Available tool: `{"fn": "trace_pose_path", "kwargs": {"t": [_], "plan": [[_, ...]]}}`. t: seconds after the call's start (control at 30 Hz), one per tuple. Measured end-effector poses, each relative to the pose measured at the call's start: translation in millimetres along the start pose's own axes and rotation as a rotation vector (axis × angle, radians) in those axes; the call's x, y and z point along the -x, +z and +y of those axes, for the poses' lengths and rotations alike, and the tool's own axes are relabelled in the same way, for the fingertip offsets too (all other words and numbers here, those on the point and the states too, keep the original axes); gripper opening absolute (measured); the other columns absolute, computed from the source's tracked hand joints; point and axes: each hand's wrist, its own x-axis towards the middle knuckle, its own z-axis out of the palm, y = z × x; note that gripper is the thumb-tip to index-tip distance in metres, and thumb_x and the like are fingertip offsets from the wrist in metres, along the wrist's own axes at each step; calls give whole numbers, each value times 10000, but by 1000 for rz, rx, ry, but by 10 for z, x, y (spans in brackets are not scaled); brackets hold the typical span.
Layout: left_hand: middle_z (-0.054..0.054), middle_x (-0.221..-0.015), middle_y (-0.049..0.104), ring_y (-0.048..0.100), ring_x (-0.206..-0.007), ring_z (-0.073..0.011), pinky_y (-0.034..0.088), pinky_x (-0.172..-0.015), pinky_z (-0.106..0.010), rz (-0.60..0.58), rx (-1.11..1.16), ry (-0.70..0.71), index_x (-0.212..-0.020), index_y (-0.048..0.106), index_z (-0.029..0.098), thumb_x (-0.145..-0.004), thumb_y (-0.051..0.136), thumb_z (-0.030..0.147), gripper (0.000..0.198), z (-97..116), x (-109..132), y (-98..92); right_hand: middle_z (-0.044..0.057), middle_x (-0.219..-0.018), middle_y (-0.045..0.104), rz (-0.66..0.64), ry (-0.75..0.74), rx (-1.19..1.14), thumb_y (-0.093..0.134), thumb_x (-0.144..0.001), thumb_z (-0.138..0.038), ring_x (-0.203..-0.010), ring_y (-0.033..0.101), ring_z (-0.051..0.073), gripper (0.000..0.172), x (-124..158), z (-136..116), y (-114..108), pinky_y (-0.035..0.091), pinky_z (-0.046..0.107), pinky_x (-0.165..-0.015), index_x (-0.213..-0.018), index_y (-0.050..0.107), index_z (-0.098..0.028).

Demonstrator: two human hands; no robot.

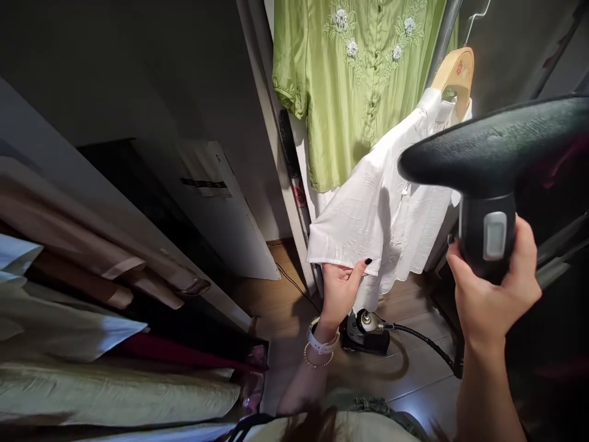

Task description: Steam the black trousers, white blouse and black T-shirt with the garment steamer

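Note:
A white blouse [391, 202] hangs on a wooden hanger [455, 70] at the right of centre. My left hand [340, 285] pinches the hem of its short sleeve and holds the sleeve stretched outward. My right hand [490, 288] is wrapped round the handle of a black garment steamer head [492, 153], held up close to the camera, to the right of the blouse. The steamer's hose [426, 341] runs down to its base unit [365, 331] on the wooden floor below my left wrist.
A green embroidered blouse [354, 80] hangs behind the white one. A rack of hanging clothes [92, 344] fills the lower left. A white door frame [271, 141] and a thin cable [294, 282] on the floor lie between them.

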Motion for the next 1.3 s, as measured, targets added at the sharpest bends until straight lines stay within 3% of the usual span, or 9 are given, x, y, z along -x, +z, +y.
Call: {"fn": "trace_pose_path", "kwargs": {"t": [0.17,0.4,0.6,0.73,0.9,1.03,1.17,1.3], "plan": [[-176,-1217,735,768,-978,-249,651,-792,-305,-6,50,-1,-1448,369,194,-729,883,427,914,13,-10,3,50,-1173,726,-88,105,-50,804,-778,-354,-950,726,271,638,322,108,-201,599,408,-916,-1382,633,-241],[-115,-1053,783,785,-831,-223,649,-731,-271,50,73,-59,-1374,385,196,-626,941,293,938,39,13,-3,70,-1271,712,-351,139,-202,769,-809,-322,-1110,710,246,618,761,80,-174,567,370,-1022,-1397,602,-232],[-74,-861,785,780,-726,-236,658,-660,-294,42,37,-119,-1339,417,161,-625,935,350,902,73,54,-14,76,-1270,712,-452,231,-228,727,-847,-320,-1117,708,246,559,943,64,-87,581,360,-985,-1384,600,-229],[-75,-846,782,781,-739,-241,656,-644,-284,8,26,-130,-1362,415,157,-627,933,409,934,96,87,-12,91,-1281,703,-407,202,-238,736,-839,-331,-1135,697,256,589,808,42,65,568,403,-1012,-1397,585,-217],[-103,-955,780,784,-790,-239,650,-641,-276,-27,-1,-93,-1395,378,198,-644,924,438,959,144,84,-21,104,-1353,650,-306,59,-264,711,-846,-301,-1224,648,277,622,288,-100,276,528,447,-1069,-1441,545,-225],[-75,-944,772,779,-783,-217,643,-673,-272,-11,-25,-74,-1435,317,231,-641,923,456,1024,176,26,-49,105,-1408,593,-165,20,-247,705,-848,-294,-1320,579,314,663,-15,-208,226,499,455,-1106,-1478,510,-230],[-29,-848,758,774,-774,-209,631,-692,-263,20,-30,-24,-1474,247,238,-647,930,434,1090,207,-8,-64,87,-1357,627,-106,65,-170,730,-832,-316,-1256,619,323,652,60,-163,43,544,443,-1050,-1451,544,-238],[-55,-933,767,774,-847,-201,621,-795,-266,119,-51,131,-1482,262,241,-688,910,448,1046,251,9,-62,57,-1285,683,-176,94,-161,762,-791,-306,-1135,683,284,651,326,23,-72,563,425,-1026,-1415,585,-249]]}}
